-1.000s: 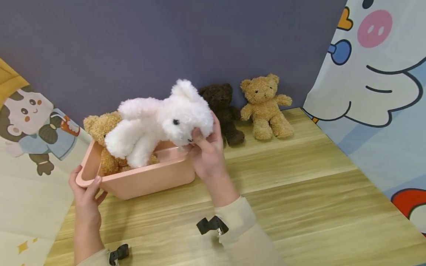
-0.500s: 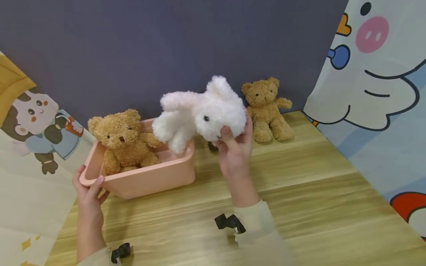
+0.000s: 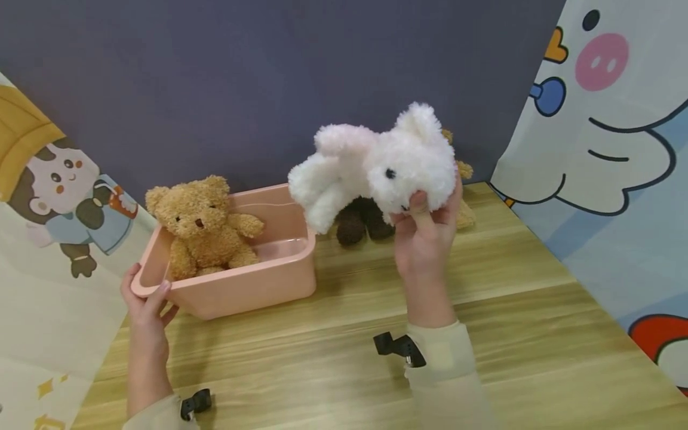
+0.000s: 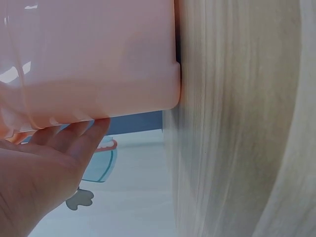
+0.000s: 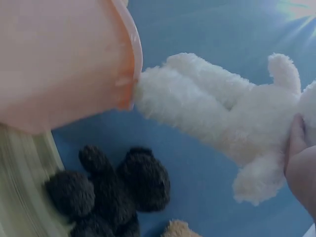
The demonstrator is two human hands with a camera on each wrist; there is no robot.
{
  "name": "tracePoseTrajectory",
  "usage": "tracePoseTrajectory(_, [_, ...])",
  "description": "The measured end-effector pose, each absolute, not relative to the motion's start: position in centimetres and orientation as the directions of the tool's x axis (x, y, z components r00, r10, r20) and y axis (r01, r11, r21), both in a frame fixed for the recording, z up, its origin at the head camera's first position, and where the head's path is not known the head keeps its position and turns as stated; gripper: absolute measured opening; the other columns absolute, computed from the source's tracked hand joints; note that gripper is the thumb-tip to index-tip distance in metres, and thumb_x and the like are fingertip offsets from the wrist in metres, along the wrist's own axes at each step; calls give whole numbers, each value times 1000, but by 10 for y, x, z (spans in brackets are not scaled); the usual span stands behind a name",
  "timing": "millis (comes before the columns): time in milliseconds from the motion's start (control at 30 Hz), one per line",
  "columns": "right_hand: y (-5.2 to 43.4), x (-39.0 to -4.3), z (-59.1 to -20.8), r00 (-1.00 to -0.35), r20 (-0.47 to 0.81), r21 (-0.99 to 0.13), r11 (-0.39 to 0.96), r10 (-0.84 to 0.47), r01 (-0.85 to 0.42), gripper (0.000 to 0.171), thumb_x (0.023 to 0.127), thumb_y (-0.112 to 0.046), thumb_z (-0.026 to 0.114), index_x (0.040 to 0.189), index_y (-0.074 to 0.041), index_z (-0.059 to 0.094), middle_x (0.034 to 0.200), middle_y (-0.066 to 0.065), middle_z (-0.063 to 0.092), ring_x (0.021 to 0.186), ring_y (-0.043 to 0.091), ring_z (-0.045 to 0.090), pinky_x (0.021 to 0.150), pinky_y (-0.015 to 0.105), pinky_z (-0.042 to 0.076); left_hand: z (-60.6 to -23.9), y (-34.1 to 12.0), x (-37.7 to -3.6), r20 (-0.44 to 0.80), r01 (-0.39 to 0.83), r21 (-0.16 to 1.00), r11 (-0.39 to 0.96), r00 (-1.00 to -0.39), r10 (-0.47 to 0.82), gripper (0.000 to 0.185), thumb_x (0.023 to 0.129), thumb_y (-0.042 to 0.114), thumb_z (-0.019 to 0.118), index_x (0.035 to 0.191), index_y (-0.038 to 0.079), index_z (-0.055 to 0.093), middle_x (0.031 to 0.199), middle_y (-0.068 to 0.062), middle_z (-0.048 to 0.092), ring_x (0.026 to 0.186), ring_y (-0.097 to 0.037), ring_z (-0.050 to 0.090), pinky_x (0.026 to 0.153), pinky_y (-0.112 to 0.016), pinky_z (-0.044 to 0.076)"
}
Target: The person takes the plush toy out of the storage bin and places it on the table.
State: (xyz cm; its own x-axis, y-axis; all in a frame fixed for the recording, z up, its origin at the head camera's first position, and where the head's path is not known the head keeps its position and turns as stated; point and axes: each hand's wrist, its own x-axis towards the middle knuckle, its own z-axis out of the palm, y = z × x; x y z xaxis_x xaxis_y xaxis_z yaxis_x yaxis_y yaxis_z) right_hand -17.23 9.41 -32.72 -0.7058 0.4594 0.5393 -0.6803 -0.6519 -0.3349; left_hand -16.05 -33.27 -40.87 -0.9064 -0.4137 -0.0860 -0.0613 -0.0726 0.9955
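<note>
Right hand (image 3: 424, 245) pinching white plush bear (image 3: 376, 164) by head, aloft over worktop (image 3: 484, 334) back edge. Left hand (image 3: 145, 304) gripping pink bin (image 3: 252, 286) corner, near worktop's left edge. Tan bear (image 3: 201, 230) seated inside. Dark bear (image 3: 360, 218) behind, partly hidden. No legible writing.

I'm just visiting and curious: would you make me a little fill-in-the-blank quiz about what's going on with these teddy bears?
1. The right hand holds a ____ plush bear in the air by its head.
2. The tan bear sits inside the ____ bin.
3. The left hand grips the bin's ____ end.
4. The dark brown bear sits on the ____ table.

Missing words: white; pink; left; wooden
</note>
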Motion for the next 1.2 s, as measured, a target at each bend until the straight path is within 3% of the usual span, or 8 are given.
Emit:
tracePoseTrajectory(200, [110, -172, -332, -705, 502, -409, -581, 501, -704, 68, 81, -20, 90, 143, -22, 62, 137, 10, 58, 109, 22, 62, 71, 25, 60, -409, -333, -161, -86, -58, 995, -78, -906, -415, 68, 106, 34, 56, 161, 50, 17, 174, 9, 21, 153, -29, 38, 116, -48, 31])
tracePoseTrajectory(300, [117, -171, -336, -710, 504, -501, -504, 491, -704, 71, 82, -21, 89, 147, -22, 61, 138, 9, 58, 112, 21, 61, 73, 23, 59, -409, -333, -160, -85, -58, 995, -78, -907, -413, 69, 107, 34, 56, 161, 50, 17, 175, 9, 19, 154, -29, 37, 117, -49, 30])
tracePoseTrajectory(467, [126, -170, -342, -732, 496, -660, -345, 467, -667, 66, 91, -19, 85, 151, -20, 59, 138, 9, 58, 113, 20, 59, 75, 22, 57, -409, -333, -160, -87, -60, 995, -79, -903, -420, 68, 106, 34, 56, 160, 50, 17, 175, 10, 19, 153, -29, 38, 116, -47, 31])
tracePoseTrajectory(567, [129, -171, -344, -743, 495, -711, -282, 450, -644, 58, 95, -10, 80, 149, -17, 61, 136, 10, 60, 113, 23, 61, 80, 26, 59, -409, -333, -160, -86, -57, 995, -80, -903, -422, 68, 106, 34, 56, 160, 50, 17, 174, 10, 20, 152, -29, 38, 115, -47, 32])
tracePoseTrajectory(700, [133, -174, -347, -817, 434, -806, -242, 381, -540, 56, 95, -2, 75, 147, -17, 62, 138, 7, 61, 117, 24, 62, 87, 29, 61, -410, -332, -161, -80, -48, 995, -84, -902, -424, 67, 106, 34, 56, 159, 50, 18, 172, 12, 24, 149, -28, 40, 114, -47, 32])
tracePoseTrajectory(833, [133, -177, -354, -909, 308, -912, -184, 282, -366, 60, 94, -9, 78, 149, -24, 60, 143, 3, 57, 121, 23, 61, 88, 27, 60, -409, -332, -161, -74, -42, 995, -85, -904, -420, 68, 106, 33, 56, 160, 49, 18, 171, 12, 25, 150, -28, 40, 115, -48, 31])
tracePoseTrajectory(1033, [127, -186, -365, -937, 300, -945, -75, 180, -317, 61, 92, -11, 80, 149, -23, 61, 143, 2, 58, 118, 22, 62, 89, 29, 58, -411, -334, -160, -77, -40, 994, -97, -905, -419, 68, 107, 32, 55, 160, 49, 17, 169, 13, 25, 151, -28, 39, 114, -47, 30])
tracePoseTrajectory(1200, [131, -192, -368, -948, 274, -961, 5, 162, -277, 62, 93, -14, 81, 150, -25, 61, 141, 5, 59, 93, 14, 61, 72, 27, 54, -412, -334, -161, -76, -41, 995, -94, -909, -411, 68, 107, 33, 55, 160, 50, 16, 172, 12, 22, 154, -28, 37, 115, -48, 29])
